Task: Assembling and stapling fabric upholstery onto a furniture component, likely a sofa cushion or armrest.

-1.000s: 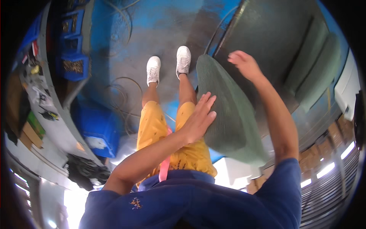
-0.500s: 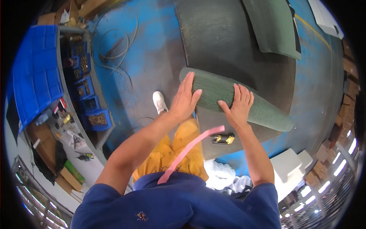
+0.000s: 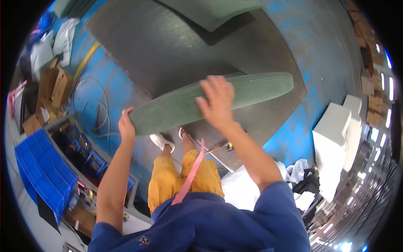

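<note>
A long green roll of felt-like sheet material (image 3: 176, 107) lies crosswise in front of me, over the edge of a dark flat board. My left hand (image 3: 127, 124) is closed around its left end, the fingers partly hidden behind the edge. Palm down, my right hand (image 3: 218, 98) rests on the middle of the roll with its fingers spread, slightly blurred. A small yellow and black tool (image 3: 229, 146) sits below the roll beside my right forearm. A pink strip (image 3: 191, 178) hangs at my waist.
Another green sheet (image 3: 214, 12) lies at the far side of the dark board (image 3: 142, 46). A workbench with a blue cover (image 3: 44, 172) and parts bins stands at left, near a coiled hose (image 3: 105, 107). White blocks (image 3: 331, 134) and plastic bags (image 3: 296, 170) are at right.
My view has turned, and the roll now slants up to the right. My left hand has moved from its top to its left end; the right hand stays on top, nearer the middle.
</note>
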A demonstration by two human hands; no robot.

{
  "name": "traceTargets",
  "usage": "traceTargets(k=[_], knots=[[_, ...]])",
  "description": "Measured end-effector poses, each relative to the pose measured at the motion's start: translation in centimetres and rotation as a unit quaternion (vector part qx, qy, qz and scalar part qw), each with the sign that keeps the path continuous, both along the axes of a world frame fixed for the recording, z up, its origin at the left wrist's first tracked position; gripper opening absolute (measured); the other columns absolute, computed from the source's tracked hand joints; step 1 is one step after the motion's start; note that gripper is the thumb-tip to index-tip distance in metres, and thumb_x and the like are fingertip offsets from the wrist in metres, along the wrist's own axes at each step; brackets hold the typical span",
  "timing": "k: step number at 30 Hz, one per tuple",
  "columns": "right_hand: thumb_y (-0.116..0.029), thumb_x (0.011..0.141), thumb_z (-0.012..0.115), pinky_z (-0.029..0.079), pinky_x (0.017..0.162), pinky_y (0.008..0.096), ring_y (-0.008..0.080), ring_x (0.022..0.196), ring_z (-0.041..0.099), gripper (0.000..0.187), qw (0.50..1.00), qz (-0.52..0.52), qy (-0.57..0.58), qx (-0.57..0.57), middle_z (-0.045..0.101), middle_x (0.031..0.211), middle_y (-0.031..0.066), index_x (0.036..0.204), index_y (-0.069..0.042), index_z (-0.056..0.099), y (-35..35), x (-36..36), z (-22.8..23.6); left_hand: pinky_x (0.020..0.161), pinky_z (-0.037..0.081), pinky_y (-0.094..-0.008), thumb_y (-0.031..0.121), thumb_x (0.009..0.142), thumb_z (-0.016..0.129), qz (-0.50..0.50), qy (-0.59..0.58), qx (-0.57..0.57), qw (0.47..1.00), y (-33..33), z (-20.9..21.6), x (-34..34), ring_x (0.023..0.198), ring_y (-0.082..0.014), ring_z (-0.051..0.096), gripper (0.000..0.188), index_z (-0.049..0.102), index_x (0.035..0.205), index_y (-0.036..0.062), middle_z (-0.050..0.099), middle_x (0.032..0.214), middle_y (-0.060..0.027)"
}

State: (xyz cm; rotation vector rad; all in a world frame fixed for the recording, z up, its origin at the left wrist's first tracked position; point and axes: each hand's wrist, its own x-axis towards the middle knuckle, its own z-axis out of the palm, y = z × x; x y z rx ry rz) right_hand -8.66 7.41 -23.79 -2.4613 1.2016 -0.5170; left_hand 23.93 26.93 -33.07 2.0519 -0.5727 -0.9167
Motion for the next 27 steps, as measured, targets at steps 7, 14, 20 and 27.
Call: traceTargets(k=[7,14,20,27], knots=[[-0.063,0.096,0.053,0.032,0.117,0.0539,0.0424,0.142,0.039,0.080,0.884,-0.422,0.201,0.001,0.040,0.155,0.0238,0.151,-0.006,0.044,-12.6,-28.6,-3.9,0.094,0.048,-0.0444,0.035,0.099,0.059,-0.442,-0.320,-0.036,0.837,-6.5,9.9,-12.9,0.110,-0.0378,0.062,0.039,0.063,0.125,0.0057,0.068,0.120,-0.0155],[-0.070,0.088,0.058,0.041,0.110,0.0449,0.0367,0.128,0.058,0.082,0.845,-0.482,0.051,0.224,0.062,0.137,0.0213,0.139,-0.005,0.060,-17.9,-30.9,-3.1,0.095,0.050,-0.0470,0.043,0.095,0.063,-0.463,-0.266,0.085,0.841,-5.9,8.4,-9.5,0.111,-0.0364,0.063,0.045,0.064,0.124,0.0092,0.067,0.122,-0.0145],[-0.067,0.089,0.053,0.041,0.109,0.0427,0.0360,0.128,0.058,0.083,0.732,-0.618,-0.035,0.286,0.065,0.132,0.0254,0.125,0.007,0.068,-16.9,-33.6,-5.0,0.091,0.049,-0.0509,0.054,0.098,0.059,-0.002,-0.132,0.160,0.978,7.0,2.6,-4.5,0.122,-0.0251,0.057,0.055,0.063,0.127,0.0075,0.063,0.129,-0.0099],[-0.087,0.085,0.044,0.060,0.083,0.0488,0.0373,0.118,0.064,0.110,0.690,-0.625,-0.011,0.366,0.064,0.130,0.0241,0.135,0.011,0.059,-10.8,-33.0,-1.6,0.049,0.054,-0.0315,0.061,0.097,0.056,0.055,0.116,0.150,0.980,-7.7,7.9,1.6,0.070,-0.0180,0.067,0.061,0.070,0.115,0.0049,0.071,0.091,-0.0065]])
